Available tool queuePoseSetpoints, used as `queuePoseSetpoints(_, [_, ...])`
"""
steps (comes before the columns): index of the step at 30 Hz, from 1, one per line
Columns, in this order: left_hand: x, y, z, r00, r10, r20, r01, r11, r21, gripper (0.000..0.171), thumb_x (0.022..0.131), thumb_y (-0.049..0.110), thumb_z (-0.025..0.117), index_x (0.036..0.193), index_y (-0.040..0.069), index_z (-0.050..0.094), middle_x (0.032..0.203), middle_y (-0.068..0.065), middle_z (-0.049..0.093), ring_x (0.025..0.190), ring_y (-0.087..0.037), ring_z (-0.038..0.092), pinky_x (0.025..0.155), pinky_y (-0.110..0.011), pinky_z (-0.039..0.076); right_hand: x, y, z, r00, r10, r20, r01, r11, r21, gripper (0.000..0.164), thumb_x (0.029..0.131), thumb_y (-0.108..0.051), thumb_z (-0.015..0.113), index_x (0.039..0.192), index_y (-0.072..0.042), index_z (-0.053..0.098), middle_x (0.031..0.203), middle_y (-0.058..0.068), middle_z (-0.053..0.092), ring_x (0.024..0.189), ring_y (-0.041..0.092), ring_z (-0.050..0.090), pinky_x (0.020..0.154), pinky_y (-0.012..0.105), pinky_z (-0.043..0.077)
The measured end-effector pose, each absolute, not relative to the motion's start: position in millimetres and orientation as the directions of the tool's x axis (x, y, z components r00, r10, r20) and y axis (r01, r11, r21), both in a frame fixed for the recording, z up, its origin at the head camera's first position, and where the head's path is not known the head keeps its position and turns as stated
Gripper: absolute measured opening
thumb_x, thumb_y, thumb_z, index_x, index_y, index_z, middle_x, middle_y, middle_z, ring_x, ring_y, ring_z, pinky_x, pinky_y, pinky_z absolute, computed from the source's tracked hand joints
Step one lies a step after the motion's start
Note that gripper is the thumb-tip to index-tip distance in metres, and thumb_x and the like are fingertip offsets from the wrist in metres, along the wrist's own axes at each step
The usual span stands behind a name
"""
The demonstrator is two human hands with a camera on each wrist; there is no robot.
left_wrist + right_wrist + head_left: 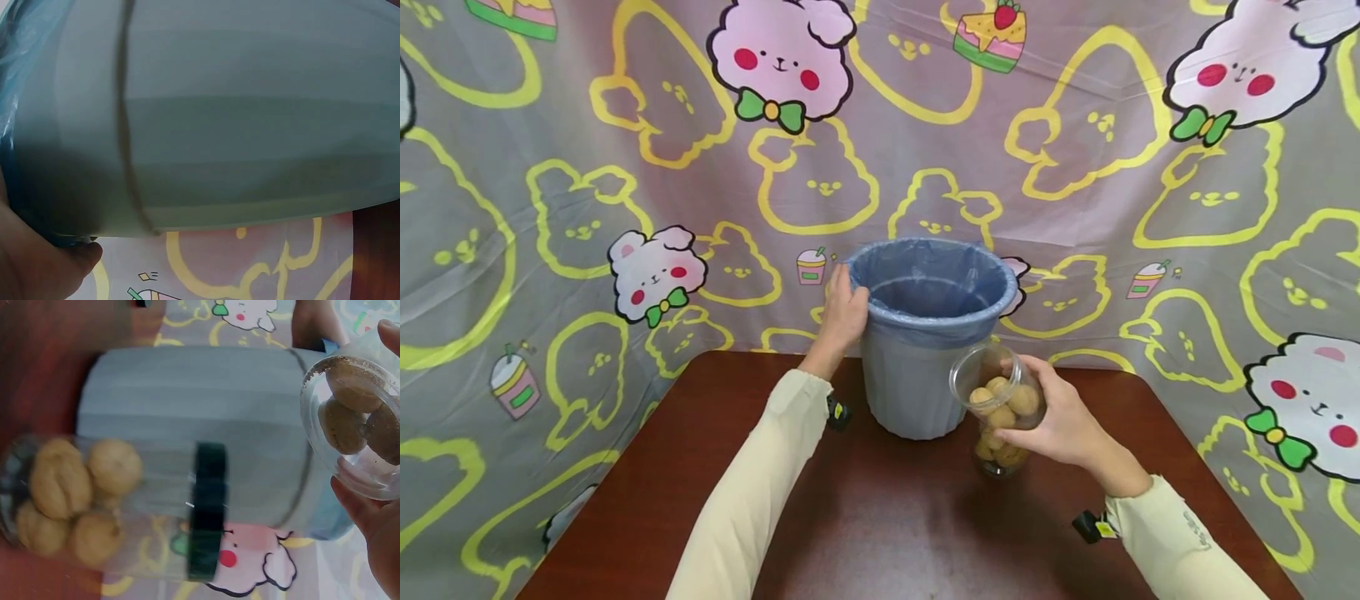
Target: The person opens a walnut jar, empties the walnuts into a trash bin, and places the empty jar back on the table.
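A grey trash bin [910,383] stands on the table, its rim covered by a blue plastic liner [917,258]. My left hand [844,310] grips the bin's rim at the left side; its thumb [81,259] shows in the left wrist view. To the right of the bin, my right hand [1063,421] holds a clear plastic cup [992,392], tilted with its mouth toward the bin. Several walnuts [344,425] lie inside that cup. Behind and below it is a clear jar [156,506] with a dark green lid [208,512], holding several walnuts [62,481]; the head view mostly hides it.
The dark reddish-brown table [880,533] reaches back to a hanging cloth backdrop [887,150] with cartoon bunnies, which also runs along both sides. The bin stands near the table's back edge.
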State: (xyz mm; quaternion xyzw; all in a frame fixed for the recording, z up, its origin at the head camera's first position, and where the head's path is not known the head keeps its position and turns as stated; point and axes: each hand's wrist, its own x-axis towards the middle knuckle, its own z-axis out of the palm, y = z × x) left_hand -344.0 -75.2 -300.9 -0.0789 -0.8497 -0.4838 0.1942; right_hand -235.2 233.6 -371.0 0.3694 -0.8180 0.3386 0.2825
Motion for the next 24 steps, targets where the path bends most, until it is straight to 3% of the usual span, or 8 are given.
queuePoseSetpoints(3, [-344,-73,-302,-0.908,-0.066,0.414,0.325,0.512,0.795,0.065,0.086,0.018,0.033,0.147,-0.006,0.023,0.154,-0.019,0.017,0.141,-0.028,0.015,0.113,-0.037,0.013,-239,237,-361,-0.553,-0.399,0.732,-0.794,0.517,-0.319,0.102,0.038,-0.003,0.094,0.126,0.011,0.042,0.113,0.021,0.061,0.097,0.018,0.056,0.085,0.010,0.035])
queuePoseSetpoints(11, [-345,-72,-305,-0.899,-0.099,0.426,0.329,0.490,0.807,0.064,0.087,0.017,0.031,0.147,-0.006,0.023,0.154,-0.019,0.018,0.141,-0.027,0.015,0.113,-0.037,0.013,-250,254,-329,-0.563,-0.360,0.744,-0.767,0.564,-0.308,0.101,0.045,-0.005,0.092,0.133,0.000,0.042,0.121,0.011,0.058,0.101,0.006,0.052,0.083,0.013,0.036])
queuePoseSetpoints(19, [-344,-71,-306,-0.908,-0.085,0.411,0.325,0.478,0.816,0.064,0.088,0.017,0.031,0.147,-0.006,0.022,0.155,-0.018,0.016,0.142,-0.026,0.013,0.113,-0.035,0.012,-273,268,-303,-0.591,-0.271,0.760,-0.681,0.673,-0.290,0.099,0.046,-0.007,0.092,0.131,0.002,0.042,0.110,0.019,0.058,0.088,0.025,0.055,0.074,0.014,0.036])
queuePoseSetpoints(24, [-344,-74,-306,-0.910,-0.074,0.408,0.329,0.469,0.820,0.064,0.089,0.018,0.030,0.148,-0.005,0.020,0.155,-0.017,0.014,0.142,-0.026,0.012,0.113,-0.035,0.011,-287,270,-289,-0.599,-0.257,0.759,-0.659,0.696,-0.284,0.097,0.048,-0.008,0.092,0.130,0.002,0.042,0.110,0.021,0.056,0.090,0.031,0.055,0.074,0.018,0.035])
